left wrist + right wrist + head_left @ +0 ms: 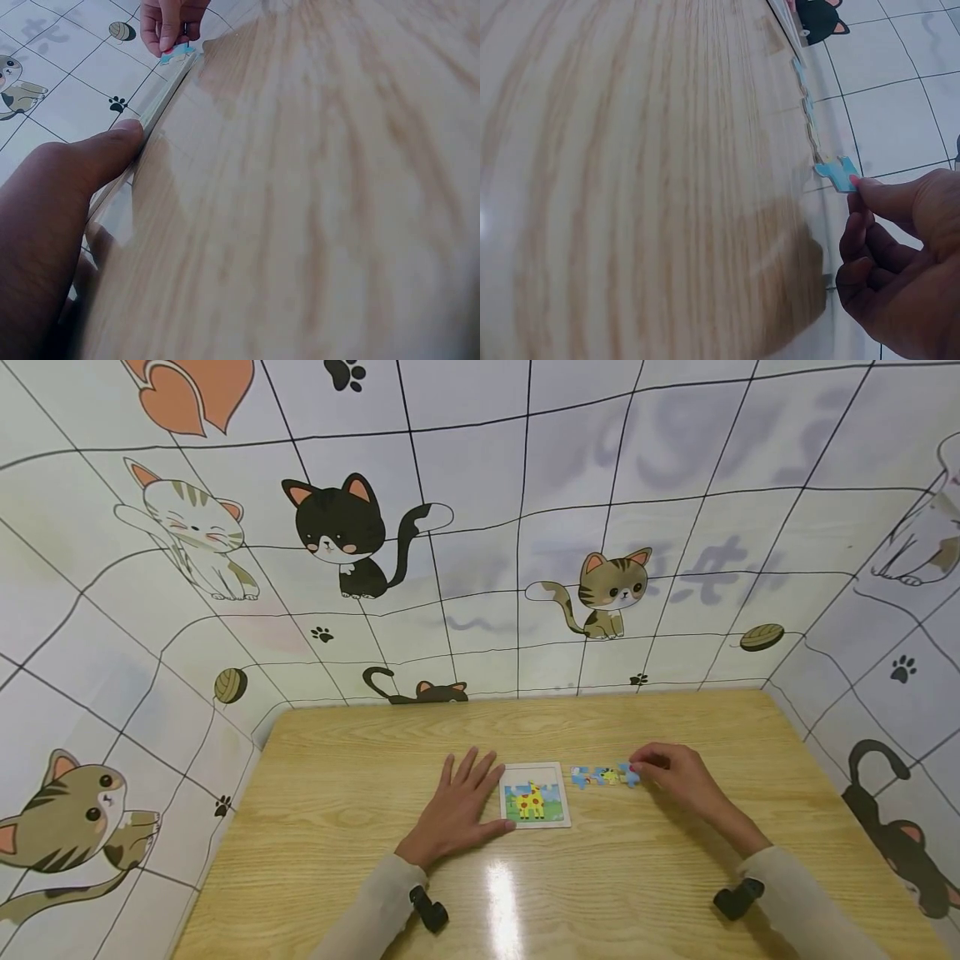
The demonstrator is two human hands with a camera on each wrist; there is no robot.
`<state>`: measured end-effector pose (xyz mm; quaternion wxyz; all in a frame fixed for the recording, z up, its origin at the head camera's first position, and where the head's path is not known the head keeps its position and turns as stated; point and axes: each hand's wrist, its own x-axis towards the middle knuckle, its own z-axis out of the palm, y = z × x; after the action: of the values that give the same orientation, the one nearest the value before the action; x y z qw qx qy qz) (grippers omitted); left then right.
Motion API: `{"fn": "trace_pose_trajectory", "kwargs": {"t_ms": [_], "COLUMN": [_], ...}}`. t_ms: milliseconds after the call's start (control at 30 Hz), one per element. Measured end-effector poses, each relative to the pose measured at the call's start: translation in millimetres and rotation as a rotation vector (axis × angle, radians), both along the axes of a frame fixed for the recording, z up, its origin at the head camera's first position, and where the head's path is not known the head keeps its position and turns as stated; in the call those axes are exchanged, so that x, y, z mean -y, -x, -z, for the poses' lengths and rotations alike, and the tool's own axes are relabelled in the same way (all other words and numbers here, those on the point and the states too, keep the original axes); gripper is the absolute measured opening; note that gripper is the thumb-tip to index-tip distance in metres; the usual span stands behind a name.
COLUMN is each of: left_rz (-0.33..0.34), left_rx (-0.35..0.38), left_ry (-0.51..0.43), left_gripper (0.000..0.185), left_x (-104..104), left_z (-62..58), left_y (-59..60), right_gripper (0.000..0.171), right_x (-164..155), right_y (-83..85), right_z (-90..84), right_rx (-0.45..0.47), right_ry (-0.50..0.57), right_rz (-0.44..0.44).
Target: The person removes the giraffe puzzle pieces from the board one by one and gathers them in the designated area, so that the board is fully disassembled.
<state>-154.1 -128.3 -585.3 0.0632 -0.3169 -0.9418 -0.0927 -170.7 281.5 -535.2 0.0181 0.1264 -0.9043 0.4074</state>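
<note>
A square jigsaw puzzle in a white frame [566,802] lies on the table, its lower part filled with a yellow giraffe on green and blue. My left hand [461,806] rests at the frame's left side with fingers spread, thumb at its lower edge. Between thumb and fingers my right hand [678,777] pinches a blue puzzle piece [841,175] with a pink-red spot, tilted up in the right wrist view. That piece is at the right end of a short row of loose puzzle pieces [604,775], right of the frame.
The wooden table [360,760] meets a white, grid-lined wall [480,560] with cartoon cats at its back. Similar walls rise at the left and right. Small black cameras [738,899] are strapped on both sleeves.
</note>
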Motion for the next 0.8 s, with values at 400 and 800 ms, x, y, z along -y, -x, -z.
{"fn": "trace_pose_trajectory", "kwargs": {"t_ms": [400,800], "left_rz": [-0.002,0.003], "left_rx": [0.002,0.008], "left_ry": [0.000,-0.018], "left_gripper": [0.096,0.096], "left_x": [0,-1], "left_z": [1.3,-1.3], "left_y": [0.3,-0.2], "right_gripper": [0.010,0.006], "right_x": [-3,2], "right_y": [2.4,3.4], "right_z": [7.7,10.4], "right_rx": [0.005,-0.029], "right_ry": [-0.050,-0.116], "right_rz": [0.010,0.012]}}
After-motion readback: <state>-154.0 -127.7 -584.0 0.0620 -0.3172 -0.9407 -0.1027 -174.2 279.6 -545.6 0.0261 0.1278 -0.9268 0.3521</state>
